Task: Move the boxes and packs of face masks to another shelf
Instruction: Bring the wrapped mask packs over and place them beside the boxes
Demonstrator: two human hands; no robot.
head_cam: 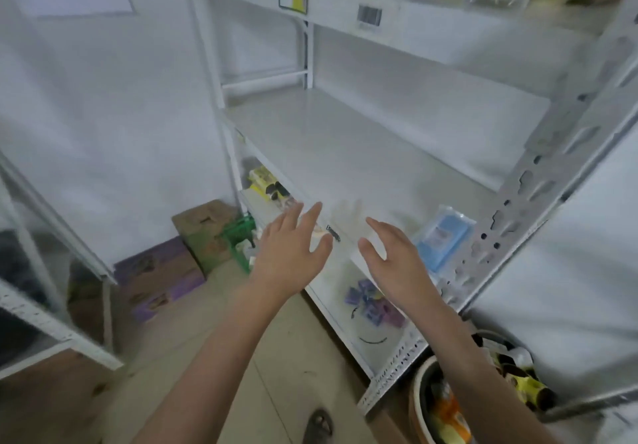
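A blue pack of face masks (443,236) in clear wrap lies at the front right corner of the white middle shelf (345,139). My left hand (291,253) and my right hand (393,260) hover side by side in front of the shelf's front edge, palms facing each other, fingers spread, holding nothing. A pale, blurred clear pack (345,215) lies on the shelf edge between and just beyond my hands. My right hand is just left of the blue pack, not touching it.
A metal upright (538,208) with holes stands right of the pack. The lower shelf holds purple small items (366,300) and yellow packs (264,181). Cardboard boxes (162,271) sit on the floor at left. A basket (448,405) of goods is bottom right. Glassware fills the top shelf.
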